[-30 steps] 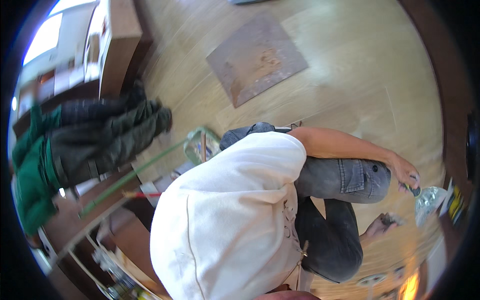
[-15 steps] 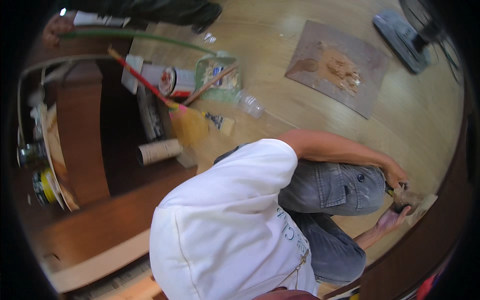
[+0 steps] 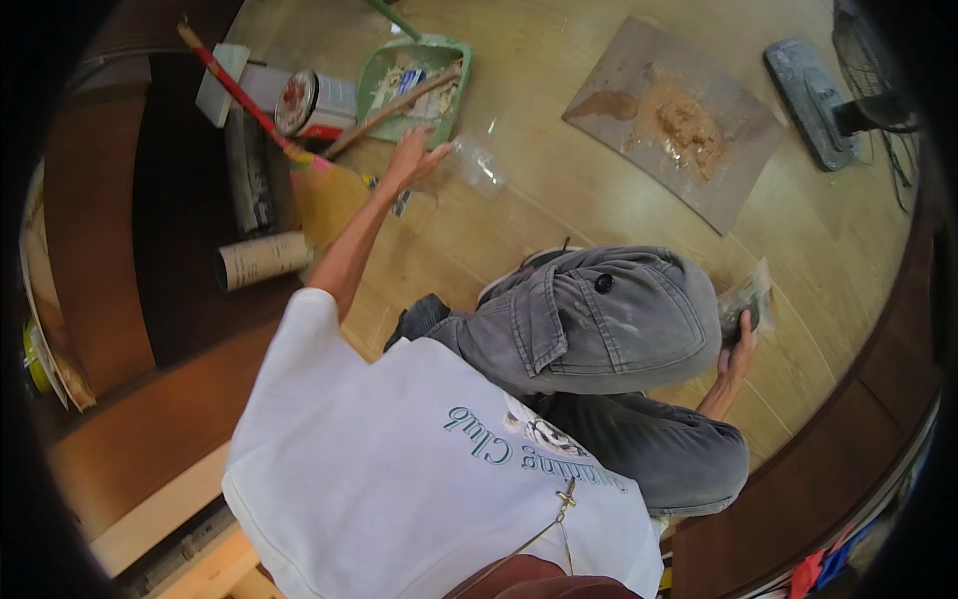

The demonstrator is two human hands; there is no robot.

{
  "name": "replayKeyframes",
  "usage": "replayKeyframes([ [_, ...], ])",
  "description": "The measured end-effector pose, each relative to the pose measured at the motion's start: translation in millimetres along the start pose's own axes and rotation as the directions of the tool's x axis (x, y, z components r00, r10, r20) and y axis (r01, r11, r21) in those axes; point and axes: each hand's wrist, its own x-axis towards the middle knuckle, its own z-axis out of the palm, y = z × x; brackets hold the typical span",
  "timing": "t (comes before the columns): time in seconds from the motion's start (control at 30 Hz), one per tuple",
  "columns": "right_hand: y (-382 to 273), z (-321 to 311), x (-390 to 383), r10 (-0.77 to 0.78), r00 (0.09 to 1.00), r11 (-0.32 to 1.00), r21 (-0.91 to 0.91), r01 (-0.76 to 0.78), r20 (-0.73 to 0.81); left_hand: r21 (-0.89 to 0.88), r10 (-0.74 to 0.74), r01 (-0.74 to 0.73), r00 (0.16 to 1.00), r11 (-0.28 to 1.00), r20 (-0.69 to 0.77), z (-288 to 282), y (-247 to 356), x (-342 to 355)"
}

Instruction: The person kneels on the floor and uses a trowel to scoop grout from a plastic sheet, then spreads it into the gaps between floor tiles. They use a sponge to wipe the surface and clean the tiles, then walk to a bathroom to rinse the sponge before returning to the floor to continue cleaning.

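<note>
My left hand [image 3: 411, 160] is stretched out at the front edge of the green dustpan [image 3: 371, 100], fingers apart. Under its wrist lies a paintbrush [image 3: 401, 204], partly hidden. A clear plastic bottle [image 3: 479, 165] lies just right of the fingers. At the right, beyond my knee, my right hand [image 3: 736, 349] is closed around a flat grey-brown piece [image 3: 740, 301] with a pale, see-through-looking edge. Its kind I cannot make out, and my knee hides part of it. Inside the dustpan are pale scraps and a wooden stick [image 3: 399, 108].
A brown board [image 3: 649, 60] with a heap of orange-brown paste [image 3: 689, 125] lies ahead. Left are a paint can [image 3: 296, 104], a red-handled broom [image 3: 329, 205] and a cardboard tube [image 3: 264, 262]. A grey stand base [image 3: 808, 105] stands far right; a dark wooden panel [image 3: 838, 439] curves along the right.
My left hand has left the piece at the right and swung across to the dustpan on the left. My right hand keeps hold of the piece. The view has shifted.
</note>
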Motion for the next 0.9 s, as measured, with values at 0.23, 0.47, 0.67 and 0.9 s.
replayKeyframes([
  [0.23, 63, -74, -3, 0.115, 0.988, 0.993, 0.02, -0.114, -0.102, -0.552, -0.138, 0.319, 0.929, 0.77, 0.344, 29, -32, -1],
  [0.47, 68, -103, -14, 0.173, 0.983, 0.983, 0.072, -0.168, -0.066, -0.329, 0.111, -0.154, 0.983, 0.932, -0.145, -14, 86, 2],
  [0.67, 65, -104, -1, 0.197, 0.974, 0.98, 0.045, -0.193, -0.109, -0.14, 0.362, -0.399, 0.903, 0.906, -0.231, 0, 144, 15],
  [0.9, 78, -90, -20, 0.03, 0.945, 0.997, 0.077, -0.006, -0.327, -0.121, 0.695, -0.713, 0.7, 0.69, -0.164, 62, 288, 90],
])
